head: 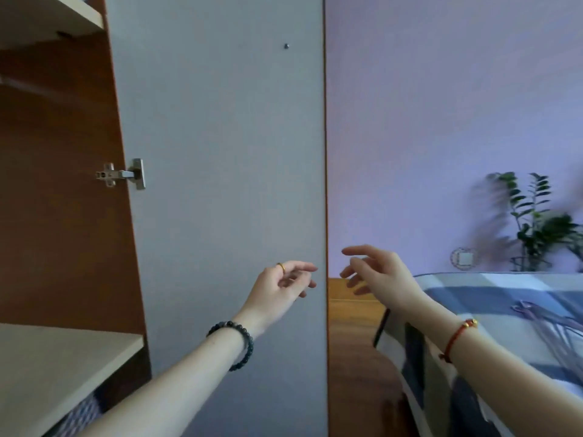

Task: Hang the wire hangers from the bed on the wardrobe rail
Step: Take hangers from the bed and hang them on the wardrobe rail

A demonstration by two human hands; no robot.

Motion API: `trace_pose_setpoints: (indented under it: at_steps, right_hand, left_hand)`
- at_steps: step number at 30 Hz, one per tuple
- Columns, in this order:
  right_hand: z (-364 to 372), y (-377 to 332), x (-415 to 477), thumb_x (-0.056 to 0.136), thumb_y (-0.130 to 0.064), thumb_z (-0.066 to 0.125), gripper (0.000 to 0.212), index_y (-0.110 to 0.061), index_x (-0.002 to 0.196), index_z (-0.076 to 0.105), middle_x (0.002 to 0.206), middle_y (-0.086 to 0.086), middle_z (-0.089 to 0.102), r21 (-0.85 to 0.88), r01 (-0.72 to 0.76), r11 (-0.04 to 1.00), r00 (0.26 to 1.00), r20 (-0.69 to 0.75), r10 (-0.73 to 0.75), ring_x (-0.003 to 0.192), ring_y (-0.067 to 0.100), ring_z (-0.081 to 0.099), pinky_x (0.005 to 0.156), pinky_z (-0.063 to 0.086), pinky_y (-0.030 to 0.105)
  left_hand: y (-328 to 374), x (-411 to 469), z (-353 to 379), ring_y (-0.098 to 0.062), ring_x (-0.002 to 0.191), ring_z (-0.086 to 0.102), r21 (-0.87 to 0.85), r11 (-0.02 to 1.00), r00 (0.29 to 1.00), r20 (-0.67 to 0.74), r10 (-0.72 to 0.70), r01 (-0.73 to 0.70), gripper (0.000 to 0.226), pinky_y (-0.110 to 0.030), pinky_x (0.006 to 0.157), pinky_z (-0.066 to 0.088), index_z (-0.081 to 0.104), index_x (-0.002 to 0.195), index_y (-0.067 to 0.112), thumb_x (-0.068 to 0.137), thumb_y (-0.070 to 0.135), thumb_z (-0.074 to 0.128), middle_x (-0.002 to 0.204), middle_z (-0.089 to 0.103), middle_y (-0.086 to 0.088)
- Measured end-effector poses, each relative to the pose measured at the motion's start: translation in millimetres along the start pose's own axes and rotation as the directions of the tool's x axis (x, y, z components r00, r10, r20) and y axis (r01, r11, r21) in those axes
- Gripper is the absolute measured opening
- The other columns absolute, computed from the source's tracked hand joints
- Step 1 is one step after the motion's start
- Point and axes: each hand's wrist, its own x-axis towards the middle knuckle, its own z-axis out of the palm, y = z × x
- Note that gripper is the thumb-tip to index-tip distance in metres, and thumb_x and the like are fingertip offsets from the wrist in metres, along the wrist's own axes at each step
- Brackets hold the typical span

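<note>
A bundle of pale purple wire hangers [550, 329] lies on the checked blue and white bed [467, 294] at the right edge of the view, blurred. My left hand [280, 287] hovers in front of the open grey wardrobe door [220, 184], fingers loosely relaxed and empty, a gold ring on one finger. My right hand [375, 269] floats just right of the door's edge, fingers spread and empty, left of the hangers. The wardrobe interior [56, 184] is at the left; a faint blurred rail [22, 85] shows near its top.
Pale shelves [56, 364] sit inside the wardrobe above and below. A metal hinge [123, 174] joins the door to the brown side panel. A leafy plant [536, 222] stands by the lilac wall behind the bed. A wooden floor [350, 326] lies between door and bed.
</note>
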Motion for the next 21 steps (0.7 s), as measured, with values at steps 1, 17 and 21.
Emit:
trace_pose_setpoints:
  at_steps: [1, 17, 21]
  right_hand:
    - [-18, 10, -5, 0.093, -0.012, 0.044, 0.019, -0.021, 0.103, 0.057, 0.076, 0.001, 0.067, -0.007, -0.013, 1.0, 0.999, -0.032, 0.013, 0.064, 0.016, 0.061, 0.06, 0.051, 0.027]
    - [-253, 152, -120, 0.09, -0.002, 0.047, 0.019, -0.013, 0.102, 0.058, 0.075, 0.003, 0.066, -0.059, -0.321, 0.945, 0.835, -0.489, 0.253, 0.066, 0.018, 0.059, 0.061, 0.051, 0.024]
    - [-276, 187, -148, 0.089, -0.004, 0.052, 0.018, -0.013, 0.103, 0.06, 0.078, 0.003, 0.066, -0.074, -0.398, 0.915, 0.77, -0.569, 0.289, 0.07, 0.018, 0.059, 0.069, 0.049, 0.031]
  left_hand:
    - [2, 2, 21, 0.006, 0.059, 0.056, -0.015, 1.0, 0.999, 0.041, 0.012, -0.011, 0.019, -0.006, 0.058, 0.042, 0.063, 0.089, 0.029, 0.091, 0.014, 0.052, 0.078, 0.066, 0.006]
    - [-11, 5, 317, -0.005, 0.08, 0.056, -0.186, 0.981, 0.896, 0.444, 0.032, 0.057, 0.014, -0.012, 0.076, 0.046, 0.061, 0.097, 0.029, 0.087, 0.018, 0.059, 0.084, 0.06, 0.01]
    - [-22, -6, 371, -0.004, 0.082, 0.056, -0.249, 0.961, 0.89, 0.457, 0.003, 0.125, 0.021, -0.007, 0.074, 0.044, 0.061, 0.089, 0.036, 0.087, 0.016, 0.059, 0.089, 0.063, 0.015]
